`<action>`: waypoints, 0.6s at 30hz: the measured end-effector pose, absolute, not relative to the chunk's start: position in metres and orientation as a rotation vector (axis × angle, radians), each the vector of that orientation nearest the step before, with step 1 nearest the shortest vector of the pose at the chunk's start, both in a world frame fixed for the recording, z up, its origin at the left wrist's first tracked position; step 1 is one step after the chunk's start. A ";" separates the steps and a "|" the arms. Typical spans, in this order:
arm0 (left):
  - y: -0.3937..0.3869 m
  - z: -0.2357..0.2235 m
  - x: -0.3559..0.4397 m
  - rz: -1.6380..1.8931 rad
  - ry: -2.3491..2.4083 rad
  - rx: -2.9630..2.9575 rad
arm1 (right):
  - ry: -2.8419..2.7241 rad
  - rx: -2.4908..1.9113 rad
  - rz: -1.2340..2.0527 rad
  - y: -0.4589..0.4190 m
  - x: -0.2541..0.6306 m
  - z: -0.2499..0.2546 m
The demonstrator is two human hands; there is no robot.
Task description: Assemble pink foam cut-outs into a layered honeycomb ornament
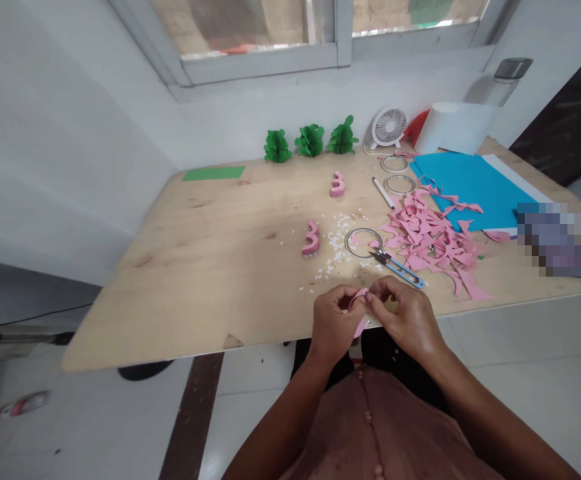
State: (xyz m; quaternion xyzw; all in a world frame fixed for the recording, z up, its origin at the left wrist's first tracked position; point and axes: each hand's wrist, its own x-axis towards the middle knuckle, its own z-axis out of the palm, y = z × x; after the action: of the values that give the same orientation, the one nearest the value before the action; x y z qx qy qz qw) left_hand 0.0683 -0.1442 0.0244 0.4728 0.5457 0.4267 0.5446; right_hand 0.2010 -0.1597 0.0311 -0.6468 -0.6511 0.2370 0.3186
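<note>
A pink paper piece [359,327] is pinched in my left hand [334,320] over the table's front edge. The fingertips of my right hand [406,312] close on the upper end of the same piece, close to my left fingers. Beyond my hands lie blue-handled thread snips [398,268] and a roll of tape [363,243], with tiny white bits [337,243] scattered beside them. Two curved stacks of pink paper rest farther in: a nearer stack [311,238] and a farther stack [337,184]. My fingers partly cover the piece I hold.
Pink paper scraps [435,237] are heaped at the right, against blue sheets [470,183]. Two more tape rolls and a white pen [383,193] lie behind. Three green paper shapes [310,141] and a small fan [389,127] stand along the wall. A green strip [213,173] lies at the back left.
</note>
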 end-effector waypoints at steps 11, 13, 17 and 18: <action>-0.144 0.025 0.068 0.972 1.240 0.826 | -1.506 -1.563 0.878 -0.158 0.210 0.019; -0.144 0.025 0.068 0.964 1.223 0.823 | -1.491 -1.537 0.935 -0.159 0.208 0.020; -0.144 0.024 0.069 0.943 1.197 0.872 | -1.475 -1.533 0.966 -0.159 0.203 0.019; -0.144 0.024 0.069 0.940 1.194 0.891 | -1.469 -1.538 0.957 -0.159 0.203 0.019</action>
State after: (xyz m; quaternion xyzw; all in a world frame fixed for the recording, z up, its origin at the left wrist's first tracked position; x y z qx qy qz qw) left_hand 0.0685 -0.1437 0.0236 0.3900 0.5227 0.4117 0.6365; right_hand 0.2030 -0.1591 0.0188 -0.6061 -0.5792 0.3770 0.3938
